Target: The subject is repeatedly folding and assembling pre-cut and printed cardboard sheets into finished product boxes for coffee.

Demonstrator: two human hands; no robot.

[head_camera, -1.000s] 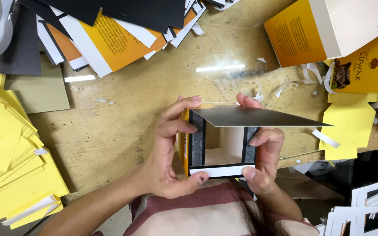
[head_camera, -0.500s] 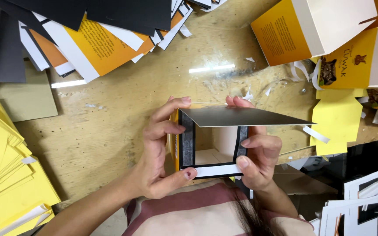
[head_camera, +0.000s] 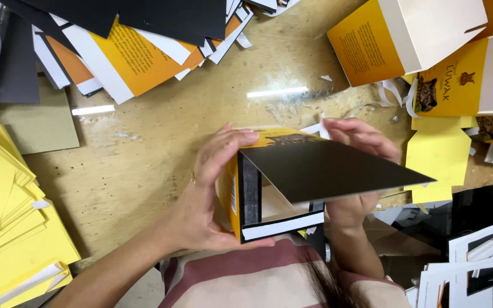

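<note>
both hands clamp the half-built yellow box (head_camera: 261,194) over the wooden table (head_camera: 144,142): left hand (head_camera: 212,194) wraps its left wall, right hand (head_camera: 358,171) its right. light, creasable card; safest held by the walls, not the black flap (head_camera: 329,168).

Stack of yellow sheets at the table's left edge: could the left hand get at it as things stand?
Probably not at once: the left hand grips the open box. The bare wood toward the yellow sheets looks unobstructed.
</note>
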